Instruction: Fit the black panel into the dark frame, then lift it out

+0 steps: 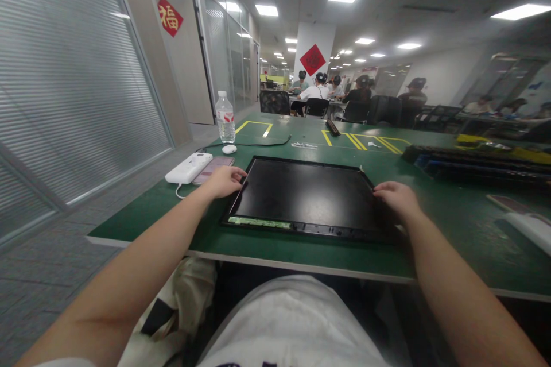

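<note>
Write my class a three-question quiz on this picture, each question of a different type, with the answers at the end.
1. Multiple choice: which edge of the black panel is the left hand at?
A) far
B) left
C) near
D) right
2. True or false: the plastic bottle stands upright on the green table.
3. Fill the gap: the light green strip lies along the panel's ____ edge, closest to the wearer.

Key: 1 B; 2 true; 3 near.

Green table (142,217): black panel (305,192), water bottle (225,120), white power bank (186,169), phone (215,168).
</note>
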The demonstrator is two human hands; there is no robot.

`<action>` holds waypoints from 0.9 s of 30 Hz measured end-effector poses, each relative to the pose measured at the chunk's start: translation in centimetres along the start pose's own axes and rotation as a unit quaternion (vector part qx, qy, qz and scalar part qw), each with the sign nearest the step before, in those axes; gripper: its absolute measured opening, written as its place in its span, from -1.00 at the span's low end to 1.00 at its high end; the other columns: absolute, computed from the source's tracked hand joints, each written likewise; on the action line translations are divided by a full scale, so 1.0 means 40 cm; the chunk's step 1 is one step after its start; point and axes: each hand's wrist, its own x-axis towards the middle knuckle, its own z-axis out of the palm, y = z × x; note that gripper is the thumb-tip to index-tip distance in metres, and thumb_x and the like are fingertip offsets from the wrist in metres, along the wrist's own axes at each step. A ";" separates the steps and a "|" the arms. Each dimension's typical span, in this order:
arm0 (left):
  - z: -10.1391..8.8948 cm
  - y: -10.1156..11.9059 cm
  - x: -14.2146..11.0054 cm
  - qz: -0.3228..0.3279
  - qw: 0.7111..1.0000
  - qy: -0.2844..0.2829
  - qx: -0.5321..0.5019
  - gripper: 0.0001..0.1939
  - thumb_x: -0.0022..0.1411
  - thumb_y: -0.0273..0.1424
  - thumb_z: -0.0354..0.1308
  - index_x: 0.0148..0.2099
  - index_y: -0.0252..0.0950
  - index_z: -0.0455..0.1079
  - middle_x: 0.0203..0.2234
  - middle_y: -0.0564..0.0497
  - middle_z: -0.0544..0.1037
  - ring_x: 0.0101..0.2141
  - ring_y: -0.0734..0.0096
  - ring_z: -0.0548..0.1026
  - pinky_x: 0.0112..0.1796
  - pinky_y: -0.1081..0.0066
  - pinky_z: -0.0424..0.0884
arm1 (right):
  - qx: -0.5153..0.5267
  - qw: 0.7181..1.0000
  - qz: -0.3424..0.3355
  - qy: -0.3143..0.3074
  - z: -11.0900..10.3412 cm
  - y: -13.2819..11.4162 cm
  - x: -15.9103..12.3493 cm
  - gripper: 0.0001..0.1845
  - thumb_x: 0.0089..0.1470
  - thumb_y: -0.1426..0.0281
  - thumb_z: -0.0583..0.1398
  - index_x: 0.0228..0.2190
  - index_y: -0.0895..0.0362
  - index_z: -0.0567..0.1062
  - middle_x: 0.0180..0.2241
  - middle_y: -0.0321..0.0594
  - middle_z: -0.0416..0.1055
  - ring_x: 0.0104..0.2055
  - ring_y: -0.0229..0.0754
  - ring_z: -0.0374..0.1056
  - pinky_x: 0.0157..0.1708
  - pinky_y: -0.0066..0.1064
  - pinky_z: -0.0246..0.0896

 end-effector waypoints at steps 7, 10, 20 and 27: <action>-0.002 0.010 -0.009 0.001 0.998 -0.008 0.069 -0.53 0.04 -0.48 0.14 0.03 -0.36 0.56 -0.30 -0.09 0.66 -0.21 0.18 0.61 -0.18 0.40 0.48 | 0.024 1.000 0.014 -0.011 -0.002 0.017 0.007 -0.81 -0.21 0.43 0.23 -0.44 0.10 0.61 -0.49 -0.19 0.57 -0.42 -0.14 0.42 -0.35 -0.37 0.27; 0.000 0.018 -0.013 0.017 0.988 -0.009 0.152 -0.57 0.11 -0.45 0.11 0.02 -0.32 0.58 -0.30 -0.10 0.67 -0.22 0.16 0.61 -0.14 0.36 0.46 | 0.034 0.999 0.023 -0.011 -0.004 0.022 0.009 -0.77 -0.21 0.44 0.21 -0.40 0.12 0.61 -0.45 -0.17 0.59 -0.44 -0.15 0.42 -0.37 -0.37 0.27; -0.006 0.032 -0.021 0.070 0.963 -0.014 0.261 -0.55 0.07 -0.46 0.11 0.00 -0.29 0.62 -0.21 -0.15 0.68 -0.13 0.07 0.61 -0.05 0.32 0.46 | -0.019 0.999 0.025 0.007 -0.018 0.004 -0.004 -0.76 -0.14 0.43 0.20 -0.38 0.09 0.63 -0.38 -0.18 0.62 -0.32 -0.09 0.46 -0.31 -0.34 0.26; -0.002 0.035 -0.025 0.087 0.959 -0.057 0.265 -0.50 0.10 -0.51 0.06 0.08 -0.33 0.56 0.00 -0.24 0.61 0.02 0.08 0.55 0.05 0.32 0.40 | -0.036 0.999 0.023 0.006 -0.020 -0.013 -0.016 -0.78 -0.10 0.45 0.19 -0.40 0.10 0.63 -0.40 -0.18 0.61 -0.29 -0.09 0.46 -0.29 -0.34 0.25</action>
